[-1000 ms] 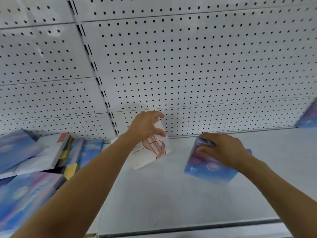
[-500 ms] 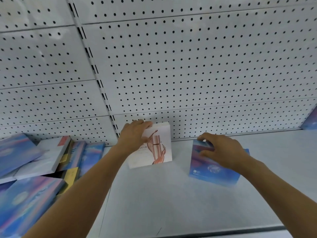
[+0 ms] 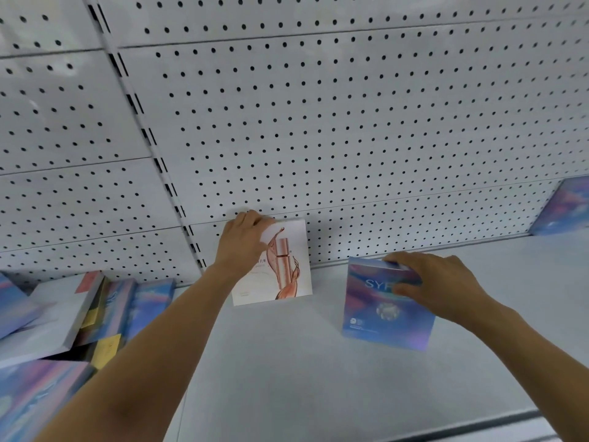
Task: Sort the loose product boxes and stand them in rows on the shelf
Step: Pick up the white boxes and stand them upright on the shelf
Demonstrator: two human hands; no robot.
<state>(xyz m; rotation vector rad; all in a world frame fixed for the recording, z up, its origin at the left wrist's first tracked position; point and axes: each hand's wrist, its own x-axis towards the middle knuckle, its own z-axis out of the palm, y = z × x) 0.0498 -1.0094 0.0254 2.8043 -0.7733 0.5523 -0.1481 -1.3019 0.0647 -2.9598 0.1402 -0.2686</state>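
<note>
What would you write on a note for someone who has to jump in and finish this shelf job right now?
Left hand: grips the top corner of the white box, which stands upright against the pegboard at the back of the shelf.
Right hand: holds the top of the blue box, which stands further forward, apart from the white one.
Done: both boxes are up on end. Another blue box at the far right leans on the pegboard.
Left: line up these two, then sort the loose pile of boxes lying jumbled at the left and stand them in rows.
</note>
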